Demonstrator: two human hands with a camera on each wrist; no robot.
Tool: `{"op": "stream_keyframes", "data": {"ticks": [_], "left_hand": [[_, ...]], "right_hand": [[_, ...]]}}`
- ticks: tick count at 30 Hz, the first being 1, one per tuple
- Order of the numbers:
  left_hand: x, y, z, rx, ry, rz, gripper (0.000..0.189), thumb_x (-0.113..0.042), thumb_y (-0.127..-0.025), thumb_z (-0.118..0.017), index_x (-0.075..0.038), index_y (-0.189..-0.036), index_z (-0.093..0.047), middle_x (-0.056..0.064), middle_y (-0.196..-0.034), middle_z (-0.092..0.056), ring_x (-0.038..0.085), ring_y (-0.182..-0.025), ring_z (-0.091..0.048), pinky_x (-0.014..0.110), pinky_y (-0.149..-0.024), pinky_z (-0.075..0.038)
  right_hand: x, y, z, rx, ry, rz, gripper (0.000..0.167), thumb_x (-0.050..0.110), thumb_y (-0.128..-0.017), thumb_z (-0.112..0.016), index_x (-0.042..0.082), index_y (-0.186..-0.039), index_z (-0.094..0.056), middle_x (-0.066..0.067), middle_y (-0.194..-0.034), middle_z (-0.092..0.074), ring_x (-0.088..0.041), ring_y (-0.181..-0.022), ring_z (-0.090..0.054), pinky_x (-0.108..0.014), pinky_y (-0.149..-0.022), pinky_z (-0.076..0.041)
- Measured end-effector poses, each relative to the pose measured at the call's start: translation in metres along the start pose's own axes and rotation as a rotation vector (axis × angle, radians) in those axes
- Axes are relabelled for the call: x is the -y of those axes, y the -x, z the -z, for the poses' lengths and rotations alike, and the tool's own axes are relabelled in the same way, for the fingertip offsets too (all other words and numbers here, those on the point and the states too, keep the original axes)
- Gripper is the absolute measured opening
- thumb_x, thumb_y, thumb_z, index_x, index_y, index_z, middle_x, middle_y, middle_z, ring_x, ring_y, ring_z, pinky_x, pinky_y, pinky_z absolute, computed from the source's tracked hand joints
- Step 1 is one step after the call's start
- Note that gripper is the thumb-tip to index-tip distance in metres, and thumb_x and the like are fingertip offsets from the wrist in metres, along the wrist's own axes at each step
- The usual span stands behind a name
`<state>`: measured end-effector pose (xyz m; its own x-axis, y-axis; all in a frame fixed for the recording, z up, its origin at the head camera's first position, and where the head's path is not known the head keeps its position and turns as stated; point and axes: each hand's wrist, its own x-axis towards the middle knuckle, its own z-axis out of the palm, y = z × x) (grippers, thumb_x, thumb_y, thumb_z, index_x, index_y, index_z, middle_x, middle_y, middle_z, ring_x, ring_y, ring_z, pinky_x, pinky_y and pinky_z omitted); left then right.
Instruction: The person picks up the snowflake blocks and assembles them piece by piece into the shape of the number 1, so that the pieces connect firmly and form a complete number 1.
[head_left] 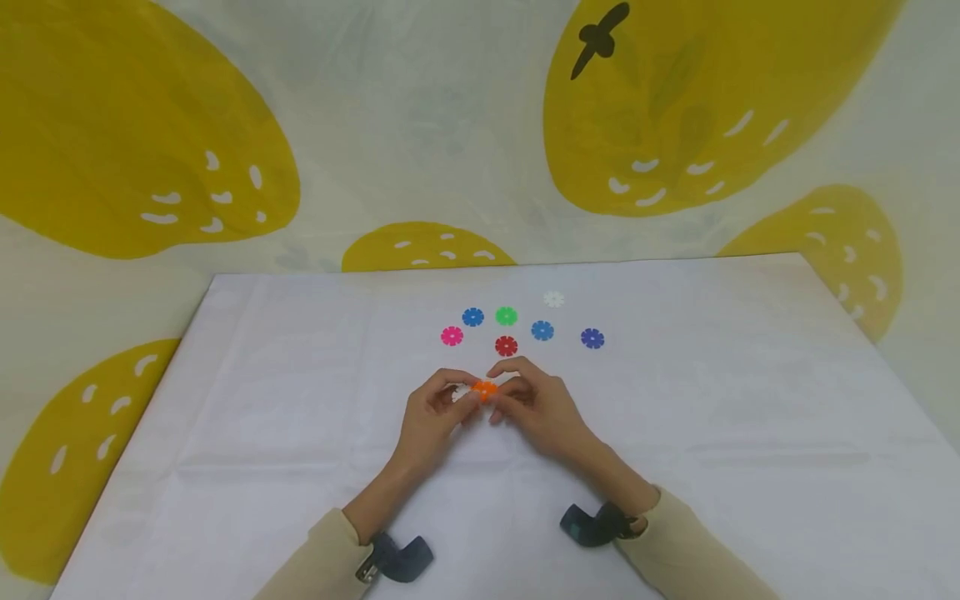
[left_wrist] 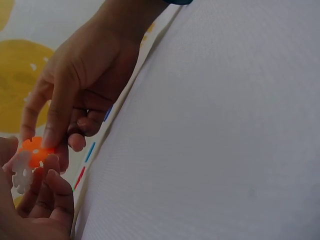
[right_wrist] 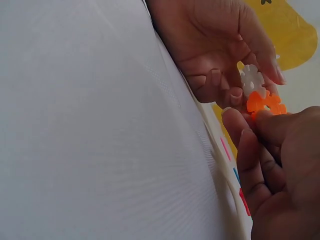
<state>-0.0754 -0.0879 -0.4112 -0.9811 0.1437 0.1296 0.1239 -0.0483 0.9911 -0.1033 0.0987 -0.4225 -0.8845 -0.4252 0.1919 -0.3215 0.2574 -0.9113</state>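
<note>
Close above the table, both hands meet over two notched, flower-shaped plastic discs. My left hand pinches a white snowflake disc, its thumb and fingertips at the rim. Thumb and fingers of my right hand pinch an orange snowflake disc. In both wrist views the orange disc meets the white disc edge to edge, set at an angle to it. Fingers cover parts of both discs.
Beyond the hands lie loose discs: pink, blue, green, red, light blue, white and violet-blue. A creased white cloth covers the table. A patterned curtain hangs behind it.
</note>
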Motion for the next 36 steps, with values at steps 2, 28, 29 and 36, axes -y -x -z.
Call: {"op": "stream_keyframes", "data": {"ticks": [2, 28, 29, 36], "left_hand": [[0.007, -0.001, 0.001, -0.008, 0.003, -0.017, 0.017, 0.006, -0.088, -0.063, 0.007, -0.105, -0.063, 0.019, -0.099, -0.061, 0.035, -0.072, -0.055, 0.023, -0.065, -0.05], [0.008, 0.0, 0.004, -0.123, -0.013, -0.035, 0.015, -0.001, -0.086, -0.069, -0.001, -0.101, -0.068, 0.015, -0.089, -0.067, 0.04, -0.061, -0.059, 0.023, -0.053, -0.047], [0.004, 0.0, 0.004, -0.12, -0.017, -0.027, 0.015, 0.0, -0.086, -0.068, 0.0, -0.101, -0.068, 0.017, -0.088, -0.067, 0.041, -0.061, -0.059, 0.024, -0.054, -0.047], [-0.006, 0.0, 0.002, -0.088, -0.036, -0.018, 0.015, 0.002, -0.088, -0.065, 0.002, -0.103, -0.067, 0.019, -0.087, -0.066, 0.043, -0.063, -0.058, 0.023, -0.054, -0.046]], "right_hand": [[0.001, 0.0, -0.001, 0.012, 0.014, 0.0, 0.032, 0.005, -0.089, -0.066, 0.017, -0.115, -0.053, 0.001, -0.08, -0.071, -0.013, -0.067, -0.067, -0.027, -0.066, -0.05], [0.003, -0.023, 0.039, -0.092, 0.329, -0.087, 0.029, 0.016, -0.088, -0.07, 0.016, -0.116, -0.063, 0.006, -0.093, -0.067, -0.011, -0.084, -0.061, -0.029, -0.074, -0.052], [0.002, -0.025, 0.04, -0.102, 0.33, -0.099, 0.029, 0.016, -0.088, -0.07, 0.016, -0.116, -0.063, 0.006, -0.094, -0.066, -0.011, -0.084, -0.061, -0.029, -0.074, -0.052], [-0.013, -0.036, 0.045, -0.146, 0.297, -0.138, 0.026, 0.015, -0.09, -0.067, 0.018, -0.115, -0.063, 0.004, -0.098, -0.064, -0.014, -0.086, -0.059, -0.031, -0.076, -0.052]]}}
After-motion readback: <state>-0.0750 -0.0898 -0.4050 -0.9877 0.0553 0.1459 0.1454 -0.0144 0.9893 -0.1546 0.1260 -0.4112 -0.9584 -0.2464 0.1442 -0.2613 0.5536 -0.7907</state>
